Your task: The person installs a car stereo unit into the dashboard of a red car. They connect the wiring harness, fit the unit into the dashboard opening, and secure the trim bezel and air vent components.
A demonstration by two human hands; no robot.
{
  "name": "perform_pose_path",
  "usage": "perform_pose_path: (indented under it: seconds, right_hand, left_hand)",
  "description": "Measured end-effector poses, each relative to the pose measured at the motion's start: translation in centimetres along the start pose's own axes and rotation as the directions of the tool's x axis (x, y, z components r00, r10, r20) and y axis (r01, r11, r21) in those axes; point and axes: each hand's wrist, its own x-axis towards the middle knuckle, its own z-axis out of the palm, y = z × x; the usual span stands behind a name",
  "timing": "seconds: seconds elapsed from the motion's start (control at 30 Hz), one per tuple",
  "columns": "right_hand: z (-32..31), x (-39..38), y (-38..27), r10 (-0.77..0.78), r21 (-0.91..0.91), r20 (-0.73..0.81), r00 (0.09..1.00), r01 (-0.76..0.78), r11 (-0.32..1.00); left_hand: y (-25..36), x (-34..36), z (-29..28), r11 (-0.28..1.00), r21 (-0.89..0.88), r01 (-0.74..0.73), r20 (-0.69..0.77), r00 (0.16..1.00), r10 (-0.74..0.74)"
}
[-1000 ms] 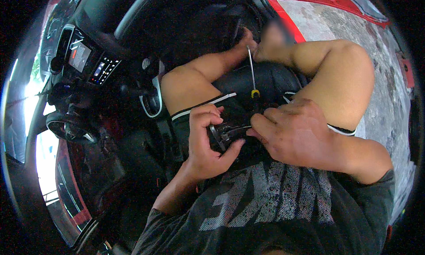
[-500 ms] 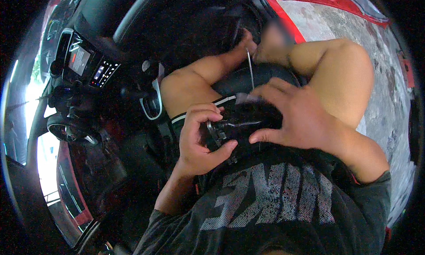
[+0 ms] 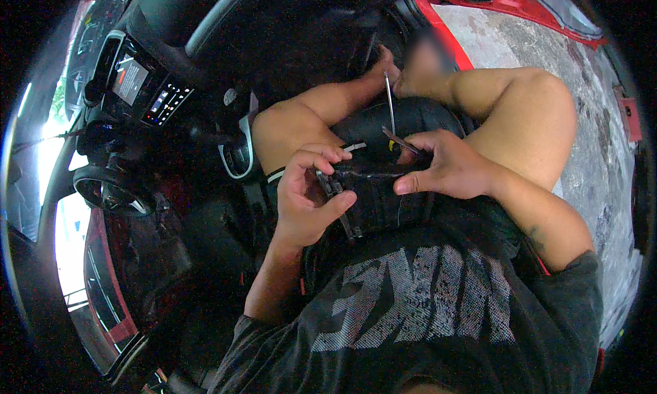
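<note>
Dark part (image 3: 331, 183) clamped in left grip (image 3: 301, 202)

I have the dark part inside the curl of my left grip. My right grip (image 3: 457, 165), to its right, is closed on a slim dark piece (image 3: 402, 141) that overlaps the screwdriver (image 3: 391, 103) in view.

Black part (image 3: 331, 183) with small grey glints in your left hand (image 3: 308, 195); narrow dark brownish-grey strip (image 3: 400, 141) at your right hand (image 3: 455, 165). Just beyond the right hand, the screwdriver (image 3: 391, 107) has a silver shaft and a yellow band. The seat (image 3: 373, 124) behind it is plain black. Beside your left hand, your black shorts (image 3: 276, 175) have white edging. Nearer you than both hands, your charcoal T-shirt (image 3: 410, 305) carries large lettering in pale grey dots. Well beyond your left hand, a grey screen (image 3: 129, 79) shows an orange-red block. Beyond your right hand: bright red sill (image 3: 445, 35), mottled grey ground (image 3: 595, 154).
</note>
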Motion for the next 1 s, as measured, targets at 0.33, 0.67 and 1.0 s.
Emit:
perform_pose_path:
  seconds: [0.33, 0.67, 1.0]
  right_hand:
    - [0.9, -4.7, -2.8, -0.324, -0.682, -0.04, 0.945, 0.212, 0.7]
    - [3.7, -5.5, -6.5, -0.056, -0.823, 0.116, 0.992, 0.128, 0.553]
    - [2.9, -5.4, -7.7, 0.087, -0.872, 0.142, 0.986, 0.083, 0.483]
  left_hand:
    - [0.0, 1.2, 1.4, 0.948, 0.224, 0.227, -0.254, 0.953, -0.168]
    - [1.1, 1.2, 3.1, 0.942, 0.264, 0.205, -0.275, 0.953, -0.13]
    - [1.2, 0.6, 3.1, 0.936, 0.324, 0.137, -0.258, 0.965, -0.052]
